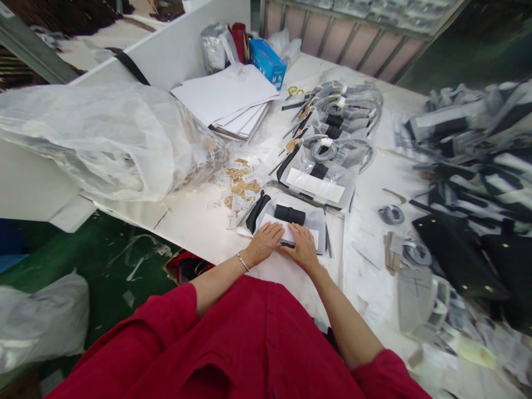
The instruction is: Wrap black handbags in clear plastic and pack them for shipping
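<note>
In front of me a flat grey-and-black bag lies on the white table, with a black band across its middle and a white paper strip along its near side. My left hand rests flat on the strip's left part, fingers stretched out, a bracelet at the wrist. Beside it my right hand lies on the strip with fingers extended and the thumb toward the bag's near edge. What is under the palms is hidden. Just beyond lies a similar bag in clear wrapping with its own white strip.
Tan hang tags are scattered left of the bags. A large plastic bag, white sheets and a blue box stand farther left and back. Coiled grey straps lie behind; black bag pieces pile up at right.
</note>
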Motion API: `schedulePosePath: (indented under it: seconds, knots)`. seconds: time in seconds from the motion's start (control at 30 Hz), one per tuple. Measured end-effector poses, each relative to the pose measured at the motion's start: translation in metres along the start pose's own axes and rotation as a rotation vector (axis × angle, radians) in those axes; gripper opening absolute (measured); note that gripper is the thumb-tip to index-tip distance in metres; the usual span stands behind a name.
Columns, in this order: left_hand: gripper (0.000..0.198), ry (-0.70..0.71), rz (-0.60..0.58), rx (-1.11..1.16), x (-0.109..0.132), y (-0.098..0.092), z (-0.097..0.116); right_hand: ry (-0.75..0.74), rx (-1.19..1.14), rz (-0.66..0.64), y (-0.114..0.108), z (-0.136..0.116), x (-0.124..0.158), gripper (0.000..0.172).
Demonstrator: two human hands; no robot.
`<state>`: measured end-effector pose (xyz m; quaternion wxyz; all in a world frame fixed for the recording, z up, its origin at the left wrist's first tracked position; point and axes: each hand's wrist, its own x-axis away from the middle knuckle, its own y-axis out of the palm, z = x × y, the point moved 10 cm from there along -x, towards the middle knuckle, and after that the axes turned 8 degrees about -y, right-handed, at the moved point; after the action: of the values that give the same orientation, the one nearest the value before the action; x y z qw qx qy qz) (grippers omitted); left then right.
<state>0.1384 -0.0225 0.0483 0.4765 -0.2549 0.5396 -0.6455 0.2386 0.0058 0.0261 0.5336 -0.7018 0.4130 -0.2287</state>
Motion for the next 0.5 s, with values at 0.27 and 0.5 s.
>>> schedulePosePath:
  seconds: [0.27, 0.5]
  knots:
    - [0.035, -0.035, -0.045, -0.131, -0.023, -0.012, 0.005, -0.035, -0.057, 0.072, -0.006, -0.002, 0.004, 0.066]
    - [0.042, -0.065, -0.131, -0.105, -0.028, -0.010, 0.003, -0.074, -0.045, 0.074, -0.009, -0.006, 0.006, 0.068]
